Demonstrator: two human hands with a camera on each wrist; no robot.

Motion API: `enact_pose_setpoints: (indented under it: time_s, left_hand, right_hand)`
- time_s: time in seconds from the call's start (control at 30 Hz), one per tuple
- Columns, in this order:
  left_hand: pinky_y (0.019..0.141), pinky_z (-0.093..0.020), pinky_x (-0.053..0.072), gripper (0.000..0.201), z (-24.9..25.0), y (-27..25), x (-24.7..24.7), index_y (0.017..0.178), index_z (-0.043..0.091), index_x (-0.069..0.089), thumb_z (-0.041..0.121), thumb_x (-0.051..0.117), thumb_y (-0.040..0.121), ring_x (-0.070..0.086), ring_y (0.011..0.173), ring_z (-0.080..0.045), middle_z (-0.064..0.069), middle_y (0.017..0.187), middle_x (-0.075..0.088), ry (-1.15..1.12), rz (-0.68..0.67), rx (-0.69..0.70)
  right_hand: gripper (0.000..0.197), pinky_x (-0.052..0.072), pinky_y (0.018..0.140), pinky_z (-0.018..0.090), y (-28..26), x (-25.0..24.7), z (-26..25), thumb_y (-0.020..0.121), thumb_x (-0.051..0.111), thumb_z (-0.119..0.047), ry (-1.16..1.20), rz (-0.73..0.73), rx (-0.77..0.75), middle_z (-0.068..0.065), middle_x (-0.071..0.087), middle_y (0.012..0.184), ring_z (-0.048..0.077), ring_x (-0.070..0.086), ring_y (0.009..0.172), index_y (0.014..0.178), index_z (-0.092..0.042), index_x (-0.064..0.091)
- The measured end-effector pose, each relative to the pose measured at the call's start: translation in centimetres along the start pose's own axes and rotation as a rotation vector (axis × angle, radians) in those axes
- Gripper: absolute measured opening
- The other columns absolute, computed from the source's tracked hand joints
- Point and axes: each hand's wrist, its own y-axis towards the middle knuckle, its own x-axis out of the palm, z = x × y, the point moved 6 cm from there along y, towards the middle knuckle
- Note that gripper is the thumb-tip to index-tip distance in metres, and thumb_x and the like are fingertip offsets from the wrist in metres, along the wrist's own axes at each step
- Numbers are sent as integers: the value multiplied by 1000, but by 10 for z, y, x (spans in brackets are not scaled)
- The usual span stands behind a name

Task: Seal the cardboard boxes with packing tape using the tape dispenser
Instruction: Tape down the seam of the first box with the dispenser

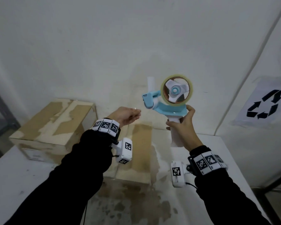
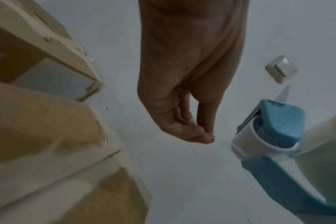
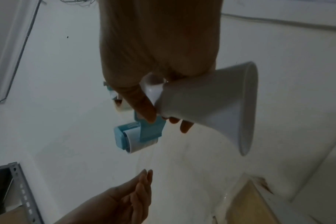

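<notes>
My right hand (image 1: 183, 124) grips the white handle (image 3: 211, 103) of a blue and white tape dispenser (image 1: 165, 109), held up in the air before the wall, with its clear tape roll (image 1: 190, 95) on top. My left hand (image 1: 133, 114) hovers just left of the dispenser's roller end; thumb and fingertips (image 2: 199, 136) are pinched together on the end of a thin clear tape strip that runs faintly from the roller (image 3: 136, 142). Below the hands a worn cardboard box (image 1: 139, 151) sits on the white table. A second box (image 1: 55, 122) stands further left.
The white table (image 1: 23, 184) carries both boxes and ends at a wall behind. A sheet with a recycling sign (image 1: 263, 104) hangs on the right wall, a light switch (image 2: 281, 69) on the wall ahead. A grey metal shelf frame (image 3: 23, 189) stands to the left.
</notes>
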Motion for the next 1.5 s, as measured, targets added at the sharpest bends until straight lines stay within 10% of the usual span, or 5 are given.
enact_pose_setpoints:
  time_s: [0.3, 0.87, 1.03, 1.3, 1.5]
  left_hand:
    - [45, -9, 50, 12, 43, 13, -97, 72, 0, 63, 2, 66, 83, 60, 39, -2, -1, 44, 64, 213, 79, 53]
    - [45, -12, 45, 18, 76, 61, -135, 63, 5, 70, -7, 62, 74, 49, 32, -2, 4, 36, 57, 560, 41, 275]
    - [68, -29, 53, 15, 85, 77, -123, 81, -3, 74, -6, 64, 70, 55, 49, -14, 8, 32, 53, 683, 117, 341]
    - [48, -13, 48, 17, 99, 80, -102, 86, -6, 72, 4, 68, 73, 64, 58, -15, -7, 64, 68, 791, 215, 334]
    - [80, -31, 54, 24, 97, 89, -100, 94, -4, 72, 8, 71, 73, 69, 87, -24, -17, 93, 72, 834, 251, 362]
  right_hand:
    - [35, 50, 71, 26, -12, 86, 11, 71, 78, 3, -69, 7, 65, 5, 71, 93, 18, 65, 83, 103, -3, 65]
    - [31, 35, 44, 28, -5, 164, 14, 80, 75, -18, -40, 108, 105, 7, 47, 48, 21, 40, 39, 60, -10, 53]
    - [33, 38, 45, 26, 0, 164, 6, 78, 74, -19, -150, 178, 105, 8, 49, 43, 21, 44, 38, 56, -8, 52]
    - [27, 39, 44, 28, 11, 154, -12, 78, 73, -16, -212, 209, 95, 8, 50, 48, 21, 43, 40, 60, -9, 54]
    - [25, 42, 44, 26, 11, 151, -19, 78, 72, -19, -281, 215, 82, 7, 54, 51, 20, 48, 40, 61, -11, 55]
